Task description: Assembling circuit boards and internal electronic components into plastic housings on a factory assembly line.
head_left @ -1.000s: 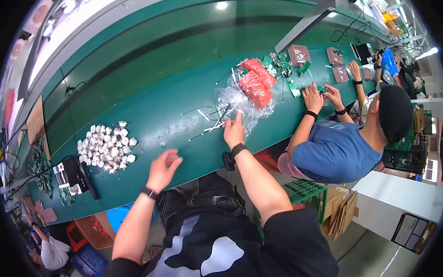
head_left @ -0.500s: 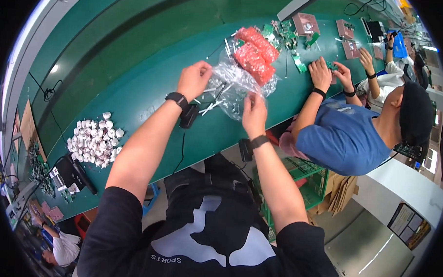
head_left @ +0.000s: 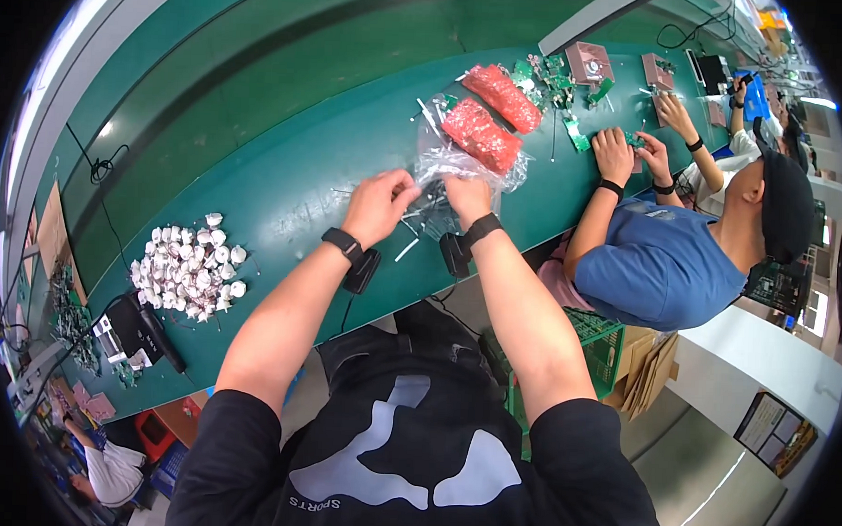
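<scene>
A clear plastic bag [head_left: 433, 164] lies crumpled on the green table, with white strips and dark thin pieces showing in and around its near end. My right hand [head_left: 468, 200] is closed on the near part of this bag. Just left of the bag, my left hand [head_left: 382, 207] has its fingers curled together; what is in them, if anything, I cannot make out. Beyond my hands, one red bubble-wrap bundle [head_left: 482, 135] rests at the bag's far end. A second red bundle [head_left: 503, 97] lies beside it, farther off.
A pile of white round parts with wires [head_left: 191, 269] sits on the left of the table [head_left: 285, 184]. Green circuit boards [head_left: 550, 80] and a pink box [head_left: 588, 64] are at the far right. A co-worker in a blue shirt [head_left: 667, 262] works close on my right.
My right hand has moved up and left along the bag, while my left hand has let go of its edge and come down nearer the right. The red bundles now lie farther apart.
</scene>
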A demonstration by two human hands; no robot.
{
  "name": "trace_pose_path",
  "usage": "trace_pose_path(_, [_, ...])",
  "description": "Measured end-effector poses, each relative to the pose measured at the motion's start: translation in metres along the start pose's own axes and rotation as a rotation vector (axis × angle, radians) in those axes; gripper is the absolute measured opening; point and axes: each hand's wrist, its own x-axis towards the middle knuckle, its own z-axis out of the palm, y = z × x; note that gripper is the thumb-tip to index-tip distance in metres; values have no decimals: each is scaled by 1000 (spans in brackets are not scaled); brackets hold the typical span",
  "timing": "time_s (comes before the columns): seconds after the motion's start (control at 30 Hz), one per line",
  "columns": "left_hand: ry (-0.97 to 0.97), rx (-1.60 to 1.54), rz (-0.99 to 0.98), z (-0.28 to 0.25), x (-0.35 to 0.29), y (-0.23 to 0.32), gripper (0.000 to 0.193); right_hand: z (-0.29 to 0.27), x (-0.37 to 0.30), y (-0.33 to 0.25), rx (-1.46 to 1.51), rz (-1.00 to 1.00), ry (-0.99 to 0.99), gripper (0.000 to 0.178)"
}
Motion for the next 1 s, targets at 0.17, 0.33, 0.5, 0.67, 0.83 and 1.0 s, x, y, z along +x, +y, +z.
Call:
trace_pose_path(0.17, [-22,-48,50,8,2,4,17,15,35,19,-330,-31,-68,33])
trace_pose_path(0.33, [59,69,47,-4,15,9,18,8,30,8,-637,-92,-25,28])
trace_pose_path(0.5, [86,79,3,-16,32,7,17,-14,45,15,158,361,-319,30])
trace_pose_path(0.67, [145,91,-26,-29,44,-8,18,-45,25,-5,500,376,-554,28])
trace_pose_path(0.83, [141,72,-27,-26,33,-6,19,-59,-16,-9,762,459,-754,25])
trace_pose_path(1.0, [325,41,-84,-18,-43,-1,34,-39,-65,3,858,603,-508,26])
